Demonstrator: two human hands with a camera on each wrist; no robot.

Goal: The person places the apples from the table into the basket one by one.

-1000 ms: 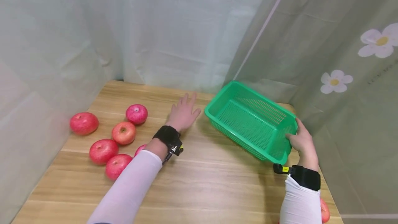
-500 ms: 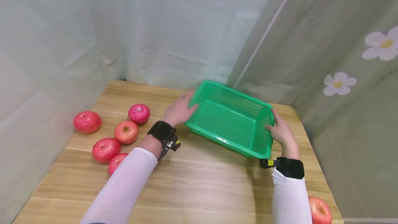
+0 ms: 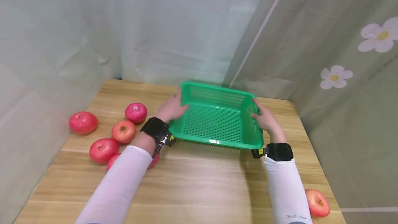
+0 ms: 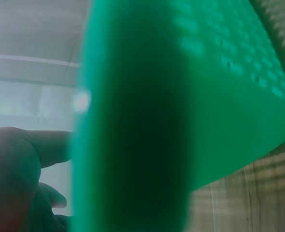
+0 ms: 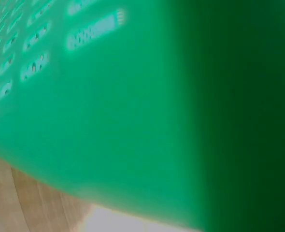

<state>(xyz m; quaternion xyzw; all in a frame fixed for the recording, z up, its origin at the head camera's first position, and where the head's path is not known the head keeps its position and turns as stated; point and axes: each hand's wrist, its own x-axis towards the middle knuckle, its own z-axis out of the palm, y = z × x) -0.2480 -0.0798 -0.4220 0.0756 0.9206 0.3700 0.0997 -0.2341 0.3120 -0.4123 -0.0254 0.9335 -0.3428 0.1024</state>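
A green plastic basket, perforated and with nothing in it, is between my two hands. My left hand grips its left rim, thumb on the inner side. At the right rim my right hand holds on, its thumb also inside the basket. The basket's near wall blocks much of the left wrist view, where part of my left hand shows. Green plastic fills most of the right wrist view and hides the right hand there.
Several red apples lie at the left of the wooden table, some partly behind my left forearm. Another apple sits by the right forearm. Curtains close off the back and sides.
The basket has moved left and turned so its long side lies more level across the view. My left hand, free of it at first, now grips its left rim. My right hand moved left with it.
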